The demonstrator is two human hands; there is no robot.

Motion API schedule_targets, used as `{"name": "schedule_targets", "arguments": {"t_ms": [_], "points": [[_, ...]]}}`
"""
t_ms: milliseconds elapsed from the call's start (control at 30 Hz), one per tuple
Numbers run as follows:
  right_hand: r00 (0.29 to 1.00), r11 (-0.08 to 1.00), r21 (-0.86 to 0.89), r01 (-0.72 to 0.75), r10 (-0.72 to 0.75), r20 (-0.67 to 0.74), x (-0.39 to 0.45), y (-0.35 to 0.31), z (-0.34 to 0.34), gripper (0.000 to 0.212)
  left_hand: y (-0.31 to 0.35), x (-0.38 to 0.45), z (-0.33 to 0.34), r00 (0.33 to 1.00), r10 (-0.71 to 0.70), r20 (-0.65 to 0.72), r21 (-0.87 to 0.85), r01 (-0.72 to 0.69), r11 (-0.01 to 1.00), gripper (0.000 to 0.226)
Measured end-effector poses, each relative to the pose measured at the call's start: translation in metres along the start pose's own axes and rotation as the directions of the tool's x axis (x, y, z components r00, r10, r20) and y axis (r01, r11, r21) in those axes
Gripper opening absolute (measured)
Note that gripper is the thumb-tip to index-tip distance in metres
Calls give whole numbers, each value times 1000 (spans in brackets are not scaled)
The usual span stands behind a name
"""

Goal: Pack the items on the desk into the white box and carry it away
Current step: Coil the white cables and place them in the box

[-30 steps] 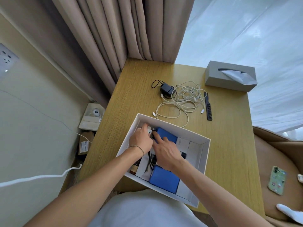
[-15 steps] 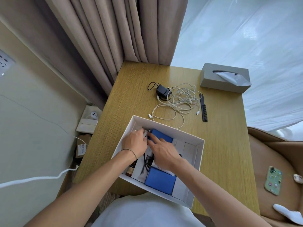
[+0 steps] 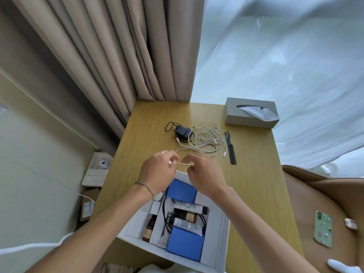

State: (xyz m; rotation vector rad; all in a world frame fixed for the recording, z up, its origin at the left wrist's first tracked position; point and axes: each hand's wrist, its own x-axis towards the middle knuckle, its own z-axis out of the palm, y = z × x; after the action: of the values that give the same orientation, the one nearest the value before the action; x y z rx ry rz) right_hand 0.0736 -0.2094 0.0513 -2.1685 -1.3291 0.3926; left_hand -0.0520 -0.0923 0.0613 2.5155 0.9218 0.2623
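1. Both hands have left the inside of the white box (image 3: 220,239) since a second ago and are now above the far edge of it, over the desk (image 3: 254,180).
2. The left hand (image 3: 157,174) pinches a white cable (image 3: 204,142) between thumb and curled fingers; a metal end of the cable shows at its fingertips.
3. The right hand (image 3: 204,174) has its fingers curled too, and a stretch of the same cable runs from the left fingers to its fingertips, which seem to pinch it.
4. The rest of the cable lies in a loose tangle near the middle of the desk, beyond the hands.
5. A black charger (image 3: 182,131) lies at the left side of the tangle, touching it, and a black comb (image 3: 230,148) lies just beside the tangle on the right.
6. A grey tissue box (image 3: 250,113) stands at the far right corner of the desk.
7. The white box stands at the near edge of the desk and holds two blue packs (image 3: 184,245), some tubes (image 3: 189,215) and a small brown bottle (image 3: 149,227).
8. Beige curtains (image 3: 110,56) hang behind the far left corner, with a thin white curtain (image 3: 285,56) to the right.
9. A brown chair (image 3: 325,203) stands at the right edge of the desk, with a green phone (image 3: 323,229) on the seat.
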Motion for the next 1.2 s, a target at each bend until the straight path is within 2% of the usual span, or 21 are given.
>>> {"name": "schedule_targets", "arguments": {"t_ms": [167,333,467,600,700,800,933,1033,1133,1200], "points": [[982,979,86,-183,186,-29,26,35,-28,34,6,42,12,989,20,143,66,-30,997,20],[964,960,88,-266,264,32,41,70,-31,26,4,78,39,937,33,347,198,-108,974,23],[954,954,91,-286,274,124,44,89,-23,31,-7,103,58,844,-22,536,456,-268,849,32],[940,940,116,-321,302,159,44,97,-13,36,-19,121,69,723,-44,689,528,-459,714,27],[930,927,145,-345,317,185,45,99,-9,39,-21,127,79,674,-68,736,541,-525,658,15],[922,914,180,-364,326,211,45,99,-6,41,-24,132,91,638,-62,768,538,-588,604,17],[907,878,255,-405,352,230,44,98,-4,42,-24,134,101,568,-42,822,533,-740,410,15],[895,838,329,-435,363,259,39,98,-5,43,-23,131,110,532,-21,846,512,-802,309,11],[887,807,377,-454,369,277,31,98,-7,45,-24,128,114,519,14,855,495,-823,278,13],[882,792,395,-465,377,282,26,98,-10,46,-25,126,115,509,31,860,475,-822,315,13]]}}
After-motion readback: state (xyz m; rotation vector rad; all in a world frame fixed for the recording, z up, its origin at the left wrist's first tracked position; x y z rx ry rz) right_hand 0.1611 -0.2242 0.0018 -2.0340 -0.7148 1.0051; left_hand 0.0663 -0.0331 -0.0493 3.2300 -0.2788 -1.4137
